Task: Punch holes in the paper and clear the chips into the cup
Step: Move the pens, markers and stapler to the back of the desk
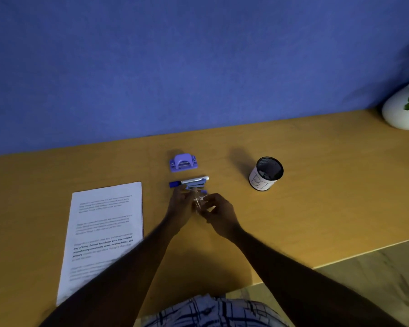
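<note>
**A:** From the head camera, what is the person busy with?

**B:** Both hands meet at the middle of the desk (293, 161). The left hand (181, 206) and right hand (219, 212) are curled around a small clear item (200, 201), blurred, so it can't be identified. The right fingers (210, 199) seem to pinch it; whether the left fingers actually grip it can't be told.

**A:** And the things for the task?

**B:** None is held. The hole punch (183, 162) sits at twelve o'clock from the hands, beyond a marker (189, 181) and what looks like a stapler (196, 185) just past the fingertips. The paper (104, 223) lies flat at nine o'clock, near but apart. The mesh cup (266, 173) stands upright at two o'clock, well apart.

**A:** How should this step go?

**B:** Probably set the small item aside first, clear of the sheet, then bring punch and paper together with the paper's edge squared in the slot before pressing.
</note>
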Motion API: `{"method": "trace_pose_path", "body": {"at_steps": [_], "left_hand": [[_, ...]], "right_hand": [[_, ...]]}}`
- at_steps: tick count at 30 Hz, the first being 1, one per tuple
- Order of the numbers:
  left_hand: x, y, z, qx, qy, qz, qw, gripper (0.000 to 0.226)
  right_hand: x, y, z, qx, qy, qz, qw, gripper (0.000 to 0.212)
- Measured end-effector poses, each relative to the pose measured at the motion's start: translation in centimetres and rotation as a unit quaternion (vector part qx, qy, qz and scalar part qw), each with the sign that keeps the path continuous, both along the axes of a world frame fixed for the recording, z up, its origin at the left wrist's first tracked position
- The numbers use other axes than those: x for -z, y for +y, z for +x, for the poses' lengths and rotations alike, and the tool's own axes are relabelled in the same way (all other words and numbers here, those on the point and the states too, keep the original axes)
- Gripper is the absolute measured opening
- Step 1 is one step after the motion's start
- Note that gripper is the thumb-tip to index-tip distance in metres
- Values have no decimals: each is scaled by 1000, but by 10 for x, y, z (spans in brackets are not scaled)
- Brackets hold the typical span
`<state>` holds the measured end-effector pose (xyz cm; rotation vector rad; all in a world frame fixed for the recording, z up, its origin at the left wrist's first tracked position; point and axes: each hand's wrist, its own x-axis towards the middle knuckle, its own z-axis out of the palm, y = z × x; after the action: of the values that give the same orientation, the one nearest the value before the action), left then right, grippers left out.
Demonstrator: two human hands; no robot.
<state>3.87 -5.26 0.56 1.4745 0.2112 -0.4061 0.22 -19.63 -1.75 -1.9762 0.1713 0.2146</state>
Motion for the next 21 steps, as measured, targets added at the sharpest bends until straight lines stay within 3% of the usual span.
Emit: {"method": "trace_pose_path", "body": {"at_steps": [3,5,8,11,14,21], "left_hand": [[9,13,1,-10,-22,67,997,14],[14,27,1,-31,-33,94,995,15],[21,49,-1,-66,-40,109,991,10],[26,68,-6,-69,-18,124,990,10],[30,81,-9,-64,-8,144,988,18],[26,84,-13,-75,4,120,990,20]], "right_hand": [[2,1,-2,-26,-26,-14,999,19],[4,-3,0,-61,-48,-93,993,16],[10,-3,7,-182,-60,-279,941,35],[14,6,15,-270,-74,-379,882,46],[18,14,19,-291,-99,-410,859,42],[25,15,23,-283,-107,-418,857,35]]}}
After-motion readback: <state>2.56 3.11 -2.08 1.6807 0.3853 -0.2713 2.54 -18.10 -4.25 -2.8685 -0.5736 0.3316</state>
